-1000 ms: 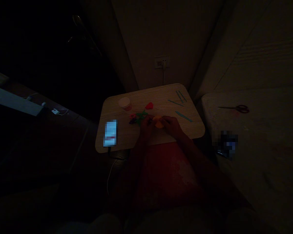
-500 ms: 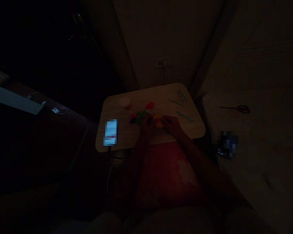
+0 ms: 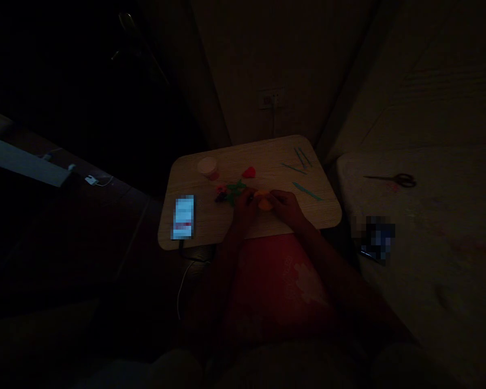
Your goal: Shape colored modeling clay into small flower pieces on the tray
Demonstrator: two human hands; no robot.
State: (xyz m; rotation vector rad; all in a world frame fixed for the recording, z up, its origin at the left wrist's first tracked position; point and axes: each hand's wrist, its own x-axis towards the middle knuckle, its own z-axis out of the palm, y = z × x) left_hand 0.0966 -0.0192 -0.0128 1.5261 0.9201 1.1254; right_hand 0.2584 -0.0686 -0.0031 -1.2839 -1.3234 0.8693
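Observation:
Between my hands is an orange lump of modelling clay (image 3: 264, 201), low over the near part of the small table (image 3: 210, 216). My left hand (image 3: 245, 206) has its fingers closed at the lump's left side. From the right, my right hand (image 3: 287, 207) pinches the same lump, fingers bent around its edge. Just left of my left hand lie a green branching piece (image 3: 235, 188), a dark purple piece (image 3: 221, 198) and a small pink-red piece (image 3: 220, 187). A red piece (image 3: 249, 172) sits beyond the hands. Dim light blurs the fingertips.
A lidded tub (image 3: 208, 166) stands at the table's back left, a lit phone (image 3: 183, 217) at its front left. Several thin teal sticks (image 3: 302, 158) and a teal knife-like tool (image 3: 308, 191) lie on the right. Scissors (image 3: 400, 180) rest on the pale surface (image 3: 429, 216) beyond.
The view has shifted slightly. Both hands stay at the orange clay in nearly the same place, with only small finger movement; the other things lie as before.

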